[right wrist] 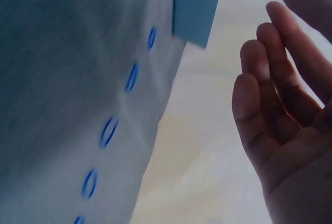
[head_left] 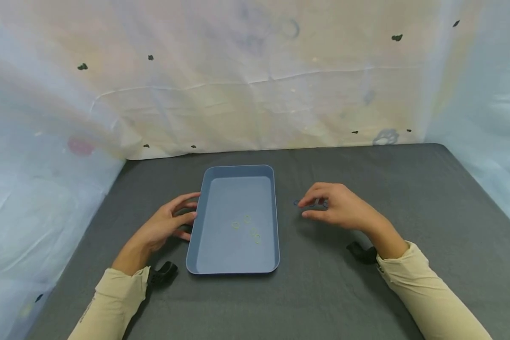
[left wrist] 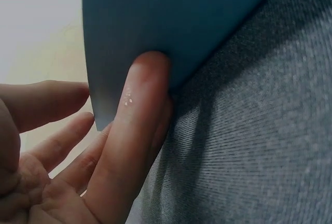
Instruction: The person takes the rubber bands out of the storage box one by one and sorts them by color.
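A shallow blue-grey tray (head_left: 238,198) lies on the table, with several thin yellow-green rings (head_left: 247,219), like small rubber bands, on its floor. My left hand (head_left: 167,222) is at the tray's left side. In the left wrist view one fingertip (left wrist: 149,66) touches the outer wall, and the fingers are only slightly bent. To the right of the tray, my right hand (head_left: 335,205) hovers over small blue rings (head_left: 296,203), partly hiding them. The right wrist view shows several blue rings (right wrist: 108,131) in a row on the cloth, apart from the loosely bent fingers, which hold nothing.
Dark grey cloth (head_left: 323,293) covers the table. A pale patterned sheet (head_left: 255,104) hangs behind its far edge, with more sheeting at both sides. Black straps with small mounts (head_left: 163,274) sit at both wrists, by the beige sleeves.
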Action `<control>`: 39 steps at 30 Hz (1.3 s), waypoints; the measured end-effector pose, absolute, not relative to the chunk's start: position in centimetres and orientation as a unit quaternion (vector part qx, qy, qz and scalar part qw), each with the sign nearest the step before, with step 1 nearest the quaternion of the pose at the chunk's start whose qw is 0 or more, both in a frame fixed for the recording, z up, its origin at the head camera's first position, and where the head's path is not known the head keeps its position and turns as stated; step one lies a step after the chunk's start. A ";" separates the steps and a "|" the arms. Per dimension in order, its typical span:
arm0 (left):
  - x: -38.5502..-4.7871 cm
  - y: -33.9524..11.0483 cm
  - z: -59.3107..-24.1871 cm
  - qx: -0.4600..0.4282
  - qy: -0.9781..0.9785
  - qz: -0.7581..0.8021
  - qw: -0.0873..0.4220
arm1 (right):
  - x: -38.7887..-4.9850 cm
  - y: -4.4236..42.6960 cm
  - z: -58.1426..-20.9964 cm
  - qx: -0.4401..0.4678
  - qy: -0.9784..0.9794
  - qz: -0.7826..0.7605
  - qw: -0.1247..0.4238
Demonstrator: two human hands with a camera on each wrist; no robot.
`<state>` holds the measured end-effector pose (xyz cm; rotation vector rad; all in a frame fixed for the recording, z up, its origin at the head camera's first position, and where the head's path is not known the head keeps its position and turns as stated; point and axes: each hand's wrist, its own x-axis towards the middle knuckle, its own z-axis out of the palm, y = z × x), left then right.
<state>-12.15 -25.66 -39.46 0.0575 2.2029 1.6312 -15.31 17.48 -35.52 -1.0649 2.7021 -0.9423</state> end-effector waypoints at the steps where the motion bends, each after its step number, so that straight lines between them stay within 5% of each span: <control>1: -12.1 -25.7 -39.5 0.019 0.788 0.583 0.199 | -15.3 16.9 -35.5 -0.354 0.880 -0.313 0.049; 27: -11.9 -26.1 -39.7 0.032 0.788 0.584 0.192 | -16.5 8.3 -36.9 -0.493 0.816 -0.266 0.140; 39: -12.0 -26.5 -40.1 0.025 0.794 0.577 0.188 | -17.1 5.8 -35.9 -0.533 0.808 -0.210 0.137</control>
